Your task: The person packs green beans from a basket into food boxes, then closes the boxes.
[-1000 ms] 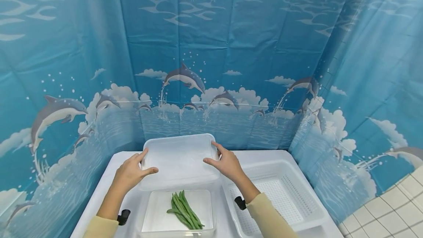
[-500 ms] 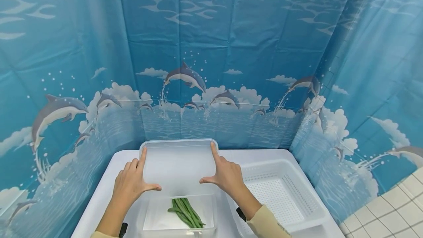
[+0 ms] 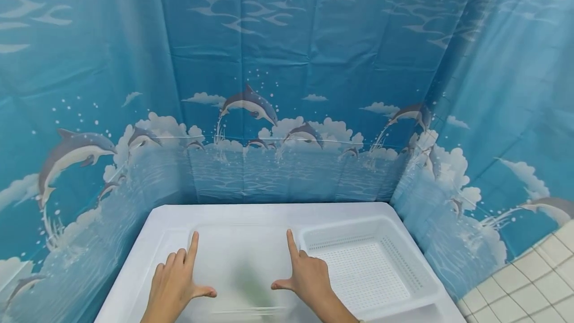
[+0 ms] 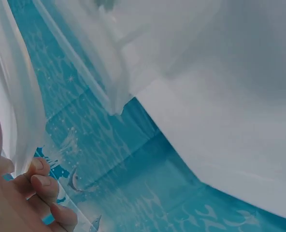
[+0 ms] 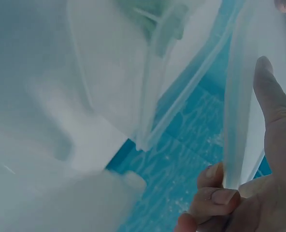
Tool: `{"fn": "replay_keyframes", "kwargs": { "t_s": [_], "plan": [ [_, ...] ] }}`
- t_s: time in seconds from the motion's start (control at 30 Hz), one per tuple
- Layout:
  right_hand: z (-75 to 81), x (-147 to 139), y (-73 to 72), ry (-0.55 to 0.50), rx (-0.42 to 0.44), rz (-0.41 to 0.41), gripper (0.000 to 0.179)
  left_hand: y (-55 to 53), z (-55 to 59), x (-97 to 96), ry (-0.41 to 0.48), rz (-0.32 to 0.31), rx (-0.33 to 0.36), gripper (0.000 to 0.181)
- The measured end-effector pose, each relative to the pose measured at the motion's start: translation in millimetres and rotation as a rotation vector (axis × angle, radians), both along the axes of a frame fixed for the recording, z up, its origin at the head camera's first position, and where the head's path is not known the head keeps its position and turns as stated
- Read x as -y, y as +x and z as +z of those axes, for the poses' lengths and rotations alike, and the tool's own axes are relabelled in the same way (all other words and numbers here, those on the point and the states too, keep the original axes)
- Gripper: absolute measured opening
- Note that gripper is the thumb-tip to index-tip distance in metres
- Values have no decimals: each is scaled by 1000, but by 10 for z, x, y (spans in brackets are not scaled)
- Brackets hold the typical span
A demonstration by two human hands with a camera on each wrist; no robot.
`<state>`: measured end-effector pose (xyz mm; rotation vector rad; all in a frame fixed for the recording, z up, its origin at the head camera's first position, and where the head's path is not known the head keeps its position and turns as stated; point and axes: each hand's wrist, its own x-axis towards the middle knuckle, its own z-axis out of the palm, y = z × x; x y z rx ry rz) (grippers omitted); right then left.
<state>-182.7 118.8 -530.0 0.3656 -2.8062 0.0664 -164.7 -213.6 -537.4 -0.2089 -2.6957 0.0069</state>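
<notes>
A frosted translucent plastic lid [image 3: 242, 243] lies flat over a clear plastic box [image 5: 145, 116] in the head view. Through it the green beans [image 3: 253, 283] show only as a blurred green patch. My left hand [image 3: 172, 278] holds the lid's left edge, index finger pointing along the side and thumb on top. At the right edge my right hand [image 3: 309, 280] mirrors this grip. In the right wrist view, fingertips [image 5: 222, 195] curl under the rim of the lid while the thumb lies on its face. The left wrist view shows fingers [image 4: 44, 186] bent at the lid's rim.
To the right stands a white perforated plastic basket [image 3: 363, 273]. Both it and the box are on a white-covered table [image 3: 341, 208]. A blue dolphin-print curtain [image 3: 287, 173] hangs behind and along the sides; white tiles [image 3: 524, 283] appear at lower right.
Both hands have lowered the lid from a raised tilt behind the box to flat over it. The beans, seen plainly before, are now blurred beneath the lid.
</notes>
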Motion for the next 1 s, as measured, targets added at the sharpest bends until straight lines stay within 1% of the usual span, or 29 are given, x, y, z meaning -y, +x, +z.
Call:
{"fn": "replay_keyframes", "kwargs": {
  "t_s": [0.1,0.2,0.23,0.33,0.53,0.67,0.83,1.0],
  "plan": [
    [-98,21,49,-20,56,11,143,55,-99,6,13,3,23,161],
    [-178,45,52,-46,134,9,143,94,-187,19,18,3,42,161],
    [-196,54,47,-53,165,6,143,104,-215,25,22,3,53,161],
    [-202,82,25,-59,204,4,142,112,-273,39,39,9,91,160],
    [-154,143,-32,-44,236,5,141,72,-297,65,82,32,187,156],
    [-178,161,-83,-38,273,10,139,36,-303,87,110,56,267,153],
    [-218,159,-136,-37,304,32,137,-41,-327,92,161,92,369,151],
    [-211,152,-148,-44,354,37,133,-83,-364,94,205,104,441,146]
  ]
}}
